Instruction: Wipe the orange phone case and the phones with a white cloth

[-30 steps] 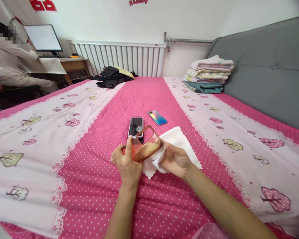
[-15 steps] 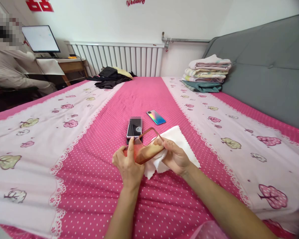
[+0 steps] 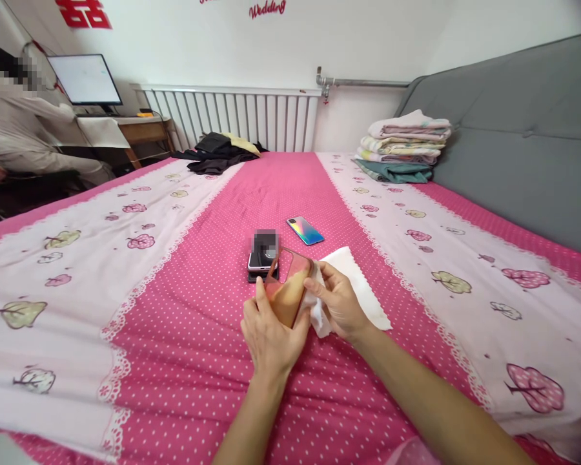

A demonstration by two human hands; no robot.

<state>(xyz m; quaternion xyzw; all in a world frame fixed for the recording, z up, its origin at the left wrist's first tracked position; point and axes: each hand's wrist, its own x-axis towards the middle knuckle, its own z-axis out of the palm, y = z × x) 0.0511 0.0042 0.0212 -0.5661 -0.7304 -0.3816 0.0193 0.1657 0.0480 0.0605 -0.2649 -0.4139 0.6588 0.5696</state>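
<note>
A see-through amber phone case (image 3: 290,290) with a camera cutout is tilted up between both hands. My left hand (image 3: 274,332) grips its lower and left edges, fingers and thumb around it. At the case's right edge, my right hand (image 3: 339,300) is closed on a crumpled part of a white cloth (image 3: 318,310), pressing it to that side. Another white cloth area with a zigzag edge (image 3: 361,284) lies flat on the bed behind the right hand; whether both are one piece is hidden. Just past the case lie stacked dark phones (image 3: 261,261), partly covered by it.
A shiny rainbow-blue phone (image 3: 306,230) lies farther up the pink dotted bedspread (image 3: 271,187). Dark clothes (image 3: 217,155) and folded bedding (image 3: 407,145) sit at the far end, before a radiator (image 3: 232,116). A person (image 3: 14,123) sits by a monitor (image 3: 84,79) at left.
The case has turned from lying sideways to more upright. My left hand has shifted right and down to its lower edge, while the right hand and cloth have moved to its right edge.
</note>
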